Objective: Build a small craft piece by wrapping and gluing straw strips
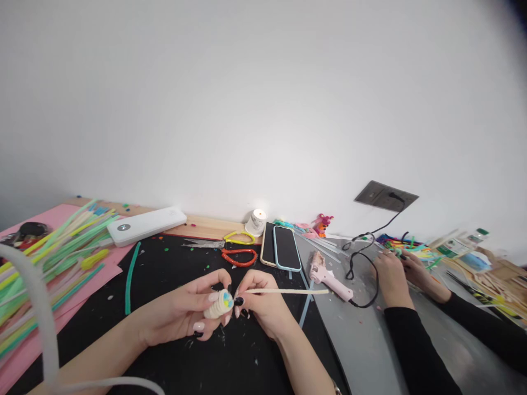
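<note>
My left hand point(187, 312) is closed round a small cream coiled roll point(218, 305) with blue and yellow at its end. My right hand point(263, 304) pinches a long cream strip point(288, 291) that runs from the roll out to the right. Both hands hover close together over a black mat point(164, 274), fingertips almost touching at the roll.
Green and yellow straws point(53, 252) lie on pink paper at left, near a white power bank point(146, 225). Scissors point(230, 251), two phones point(282, 247), a lit candle point(257, 221) and a pink glue gun point(327, 274) sit behind. Another person's hands point(397, 271) work at right.
</note>
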Action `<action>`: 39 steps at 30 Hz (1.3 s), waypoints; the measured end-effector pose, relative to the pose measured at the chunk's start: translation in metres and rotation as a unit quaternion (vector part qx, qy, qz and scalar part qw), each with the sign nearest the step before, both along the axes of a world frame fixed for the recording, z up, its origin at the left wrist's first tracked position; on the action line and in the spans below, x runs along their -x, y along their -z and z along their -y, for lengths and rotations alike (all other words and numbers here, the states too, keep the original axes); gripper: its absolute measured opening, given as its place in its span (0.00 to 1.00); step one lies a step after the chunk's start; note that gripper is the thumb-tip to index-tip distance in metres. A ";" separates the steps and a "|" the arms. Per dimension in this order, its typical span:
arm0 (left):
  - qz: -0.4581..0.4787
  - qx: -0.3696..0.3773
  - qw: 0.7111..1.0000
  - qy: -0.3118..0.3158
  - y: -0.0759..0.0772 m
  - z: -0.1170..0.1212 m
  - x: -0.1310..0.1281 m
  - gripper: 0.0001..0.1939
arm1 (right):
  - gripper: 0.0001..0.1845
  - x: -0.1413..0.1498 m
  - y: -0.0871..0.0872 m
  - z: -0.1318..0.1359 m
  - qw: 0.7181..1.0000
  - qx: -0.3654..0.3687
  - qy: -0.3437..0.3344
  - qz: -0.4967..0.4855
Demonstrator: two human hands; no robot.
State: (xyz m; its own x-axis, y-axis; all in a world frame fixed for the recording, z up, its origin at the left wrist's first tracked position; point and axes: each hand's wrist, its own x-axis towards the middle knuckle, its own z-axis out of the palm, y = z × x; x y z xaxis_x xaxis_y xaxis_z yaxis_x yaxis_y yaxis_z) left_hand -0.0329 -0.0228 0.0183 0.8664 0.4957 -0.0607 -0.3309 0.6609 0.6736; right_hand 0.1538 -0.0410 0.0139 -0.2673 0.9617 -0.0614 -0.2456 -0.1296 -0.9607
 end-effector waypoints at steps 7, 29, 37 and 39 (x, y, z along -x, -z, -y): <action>0.004 -0.005 1.000 0.019 0.001 0.000 0.000 0.08 | 0.10 -0.001 0.004 0.000 1.000 -0.002 -0.016 -0.021; -0.092 -0.061 0.993 -0.048 0.000 -0.003 -0.004 0.06 | 0.08 -0.003 0.007 -0.005 0.998 0.000 -0.037 -0.056; -0.161 -0.104 0.981 -0.041 -0.002 -0.002 -0.007 0.05 | 0.13 -0.005 0.007 -0.010 1.000 -0.002 0.019 -0.010; -0.190 -0.125 0.973 -0.043 -0.004 -0.001 -0.008 0.05 | 0.14 -0.006 0.007 -0.011 0.998 -0.031 0.033 0.038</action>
State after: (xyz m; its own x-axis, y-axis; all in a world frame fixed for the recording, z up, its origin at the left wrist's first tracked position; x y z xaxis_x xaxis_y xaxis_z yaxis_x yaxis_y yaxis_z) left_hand -0.0248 -0.0220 0.0225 0.7593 0.6064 -0.2363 -0.0736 0.4407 0.8946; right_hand 0.1599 -0.0301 0.0070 -0.2009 0.9794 -0.0195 -0.1772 -0.0559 -0.9826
